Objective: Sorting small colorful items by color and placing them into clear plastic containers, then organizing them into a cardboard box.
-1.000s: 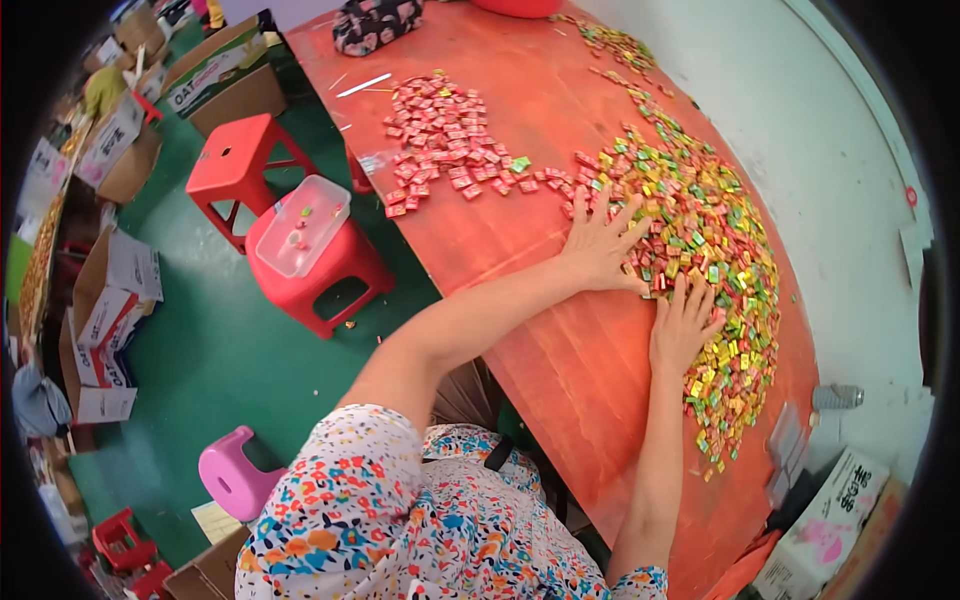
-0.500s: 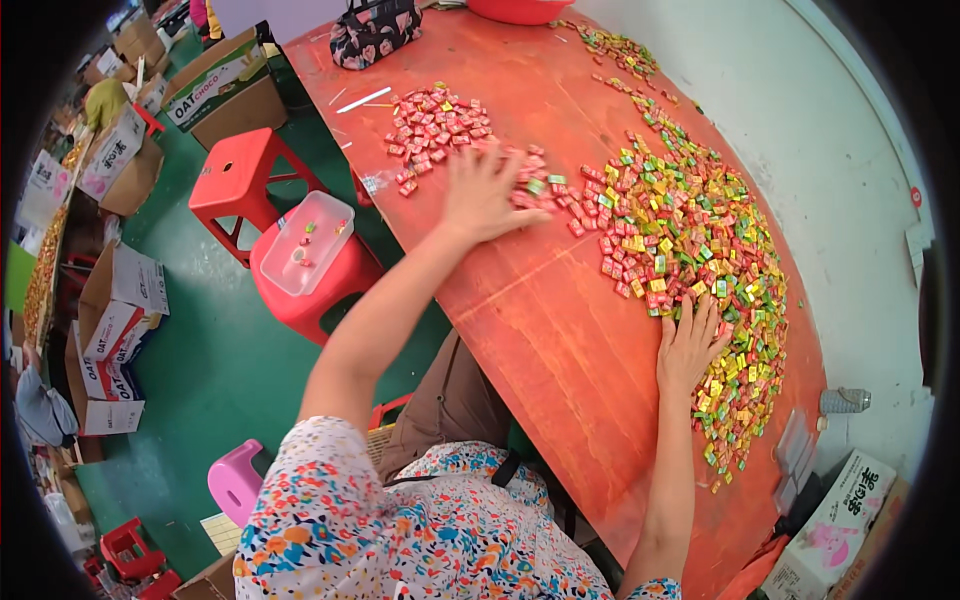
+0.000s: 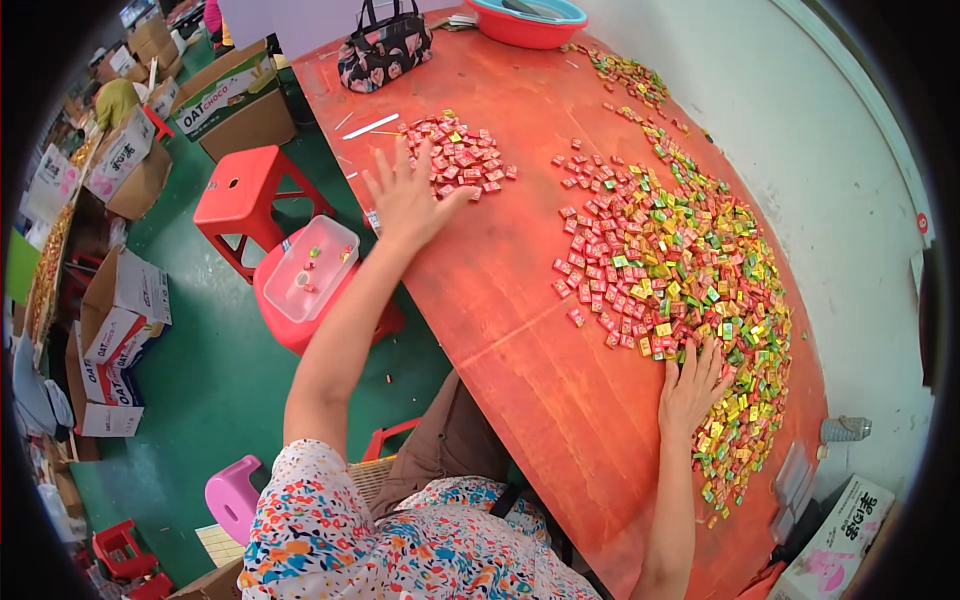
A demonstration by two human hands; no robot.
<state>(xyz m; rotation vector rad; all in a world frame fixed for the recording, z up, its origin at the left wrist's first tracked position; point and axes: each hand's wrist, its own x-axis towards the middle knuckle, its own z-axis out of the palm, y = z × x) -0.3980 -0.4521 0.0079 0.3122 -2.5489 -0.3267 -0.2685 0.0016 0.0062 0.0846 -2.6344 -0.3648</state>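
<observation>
A large pile of small wrapped candies [image 3: 690, 270], mixed red, yellow and green, spreads along the right side of the red table [image 3: 530, 390]. My right hand [image 3: 692, 385] rests on the pile's near left edge, fingers stretched out and touching candies. Farther left lies a smaller heap of mostly red candies [image 3: 462, 155]. Beside that heap, over the table's left edge, is my left hand [image 3: 412, 200], its fingers spread wide and nothing held. It covers the heap's near left part.
A flowered handbag [image 3: 385, 55] and a red basin [image 3: 525, 28] with a blue one inside stand at the far end. Left of the table, a clear plastic tray [image 3: 310, 270] sits on a red stool [image 3: 275, 320]. Open cardboard boxes [image 3: 235, 115] stand on the green floor.
My left hand has moved left, from between the pile and the heap to the heap's left side. Red candies between them have shifted into the heap. My right hand stays on the pile.
</observation>
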